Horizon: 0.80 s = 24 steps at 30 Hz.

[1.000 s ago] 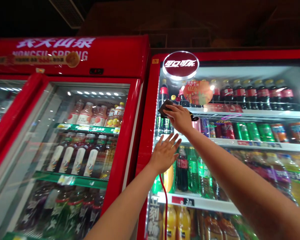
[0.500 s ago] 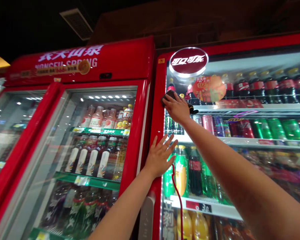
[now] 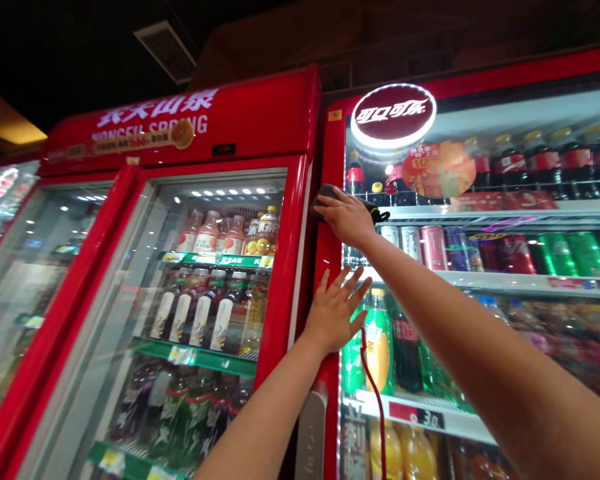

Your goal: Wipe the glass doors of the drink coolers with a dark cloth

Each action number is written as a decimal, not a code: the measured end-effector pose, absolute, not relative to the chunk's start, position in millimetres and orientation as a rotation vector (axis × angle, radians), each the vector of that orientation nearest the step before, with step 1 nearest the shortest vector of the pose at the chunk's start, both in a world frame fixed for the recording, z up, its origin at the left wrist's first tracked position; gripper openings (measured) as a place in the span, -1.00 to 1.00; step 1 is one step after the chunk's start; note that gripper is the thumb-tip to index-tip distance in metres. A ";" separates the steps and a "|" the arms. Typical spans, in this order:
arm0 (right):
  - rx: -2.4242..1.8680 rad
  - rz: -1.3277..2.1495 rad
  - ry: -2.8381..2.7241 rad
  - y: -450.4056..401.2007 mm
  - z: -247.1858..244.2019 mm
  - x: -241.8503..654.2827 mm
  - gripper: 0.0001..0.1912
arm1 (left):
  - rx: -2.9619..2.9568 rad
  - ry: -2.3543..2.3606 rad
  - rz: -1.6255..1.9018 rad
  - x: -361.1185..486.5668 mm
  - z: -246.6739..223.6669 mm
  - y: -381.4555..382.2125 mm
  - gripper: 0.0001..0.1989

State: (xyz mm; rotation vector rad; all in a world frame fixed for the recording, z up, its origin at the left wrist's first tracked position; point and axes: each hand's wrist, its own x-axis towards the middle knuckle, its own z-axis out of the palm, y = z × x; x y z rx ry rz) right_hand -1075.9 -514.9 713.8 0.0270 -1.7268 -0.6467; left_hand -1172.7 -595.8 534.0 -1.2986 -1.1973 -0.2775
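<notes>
A dark folded cloth (image 3: 325,194) lies under my right hand (image 3: 349,217), which presses it against the red left frame and glass edge of the right-hand fridge (image 3: 331,153). Loose black ends of the cloth stick out at the right of the wrist. Lower down, my left hand (image 3: 335,310) rests with spread fingers on the same fridge's frame and glass, holding nothing. A thin red cord (image 3: 375,387) hangs just below its fingers.
To the left stands a second red fridge (image 3: 275,280) with glass doors and bottles on green-edged shelves. Behind the right glass are cola bottles (image 3: 510,163), cans (image 3: 434,247) and a lit round sign (image 3: 394,115). A grey panel (image 3: 311,433) sits low between the fridges.
My right hand has slid the cloth leftward from the glass onto the red frame. My left hand stays at the same place on the fridge. The whole view has shifted slightly.
</notes>
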 end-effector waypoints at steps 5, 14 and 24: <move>0.121 -0.761 -1.824 -508.3 701.3 -1061.1 -0.55 | -1.281 -1.202 -0.291 -1173.1 532.7 -594.0 -0.38; 0.051 -0.770 -1.811 -516.0 695.8 -1063.4 -0.57 | -1.258 -1.212 -0.241 -1170.9 533.8 -594.8 -0.39; 0.000 -0.784 -1.746 -498.8 684.2 -1051.3 -0.54 | -1.278 -1.185 -0.262 -1172.4 535.1 -596.0 -0.40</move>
